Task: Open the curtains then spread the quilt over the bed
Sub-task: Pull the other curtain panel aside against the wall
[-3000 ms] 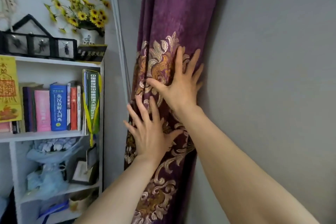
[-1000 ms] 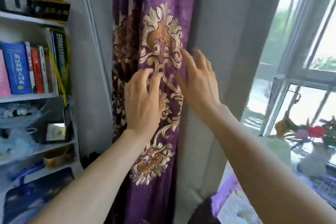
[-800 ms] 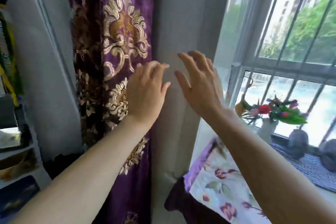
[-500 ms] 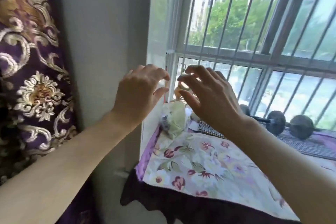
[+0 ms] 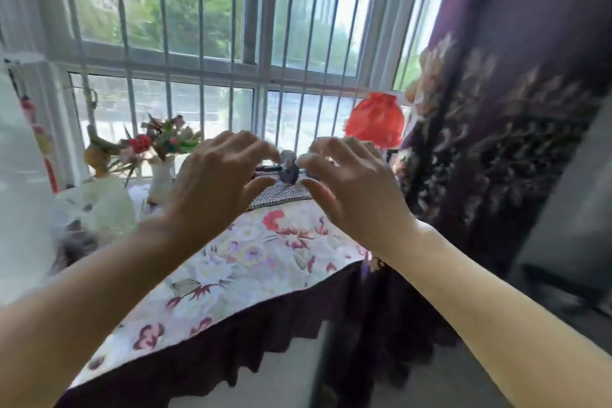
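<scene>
Before barred window (image 5: 212,10), both hands (image 5: 215,185) empty; no legible writing.

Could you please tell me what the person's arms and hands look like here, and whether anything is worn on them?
Both forearms are bare as far as the picture shows, with no sleeves in view. The left hand and right hand wear no gloves, and no rings, watch or bracelet can be seen. The picture is slightly blurred.

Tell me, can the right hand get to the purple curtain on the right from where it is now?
Probably yes. The right hand hangs in the air holding nothing, and the purple curtain hangs just to its right with nothing showing between them. How far back the curtain hangs is hard to judge.
</scene>
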